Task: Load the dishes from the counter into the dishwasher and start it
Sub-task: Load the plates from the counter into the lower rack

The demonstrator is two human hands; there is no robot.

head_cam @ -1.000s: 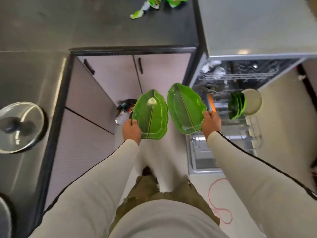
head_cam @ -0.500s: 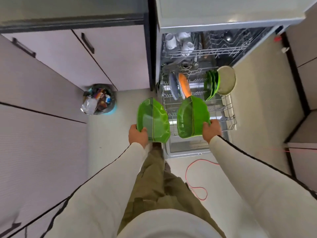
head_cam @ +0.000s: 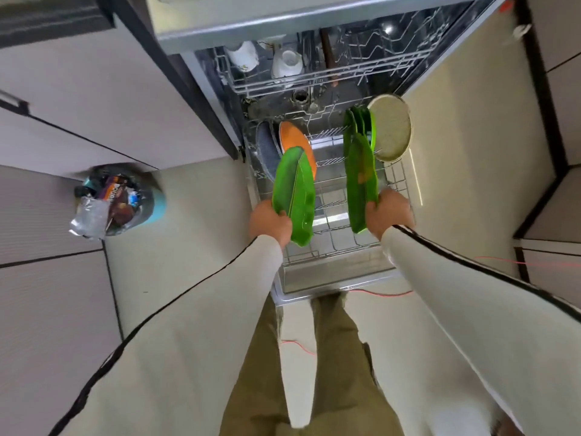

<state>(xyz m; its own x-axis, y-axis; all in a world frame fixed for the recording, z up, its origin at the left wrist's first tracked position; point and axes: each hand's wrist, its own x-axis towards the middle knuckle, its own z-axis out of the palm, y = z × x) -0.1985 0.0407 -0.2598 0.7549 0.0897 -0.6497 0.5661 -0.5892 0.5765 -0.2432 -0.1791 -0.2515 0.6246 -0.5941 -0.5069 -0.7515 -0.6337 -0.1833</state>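
Left hand point(head_cam: 269, 224) pinches left leaf plate point(head_cam: 294, 196), right hand point(head_cam: 390, 212) pinches right leaf plate point(head_cam: 360, 184) — fingers point(head_cam: 372, 210) curled on near edges, both upright over lower rack point(head_cam: 333, 247). Risk — missing tines, clipping racked orange plate point(head_cam: 294, 140).

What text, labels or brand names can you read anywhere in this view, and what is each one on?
"OURB": white letters, cut off at the edges, on the brown wrapper in the bin on the floor.
Other packaging in the bin: print too blurred to read.
Dishwasher: no readable markings in view.
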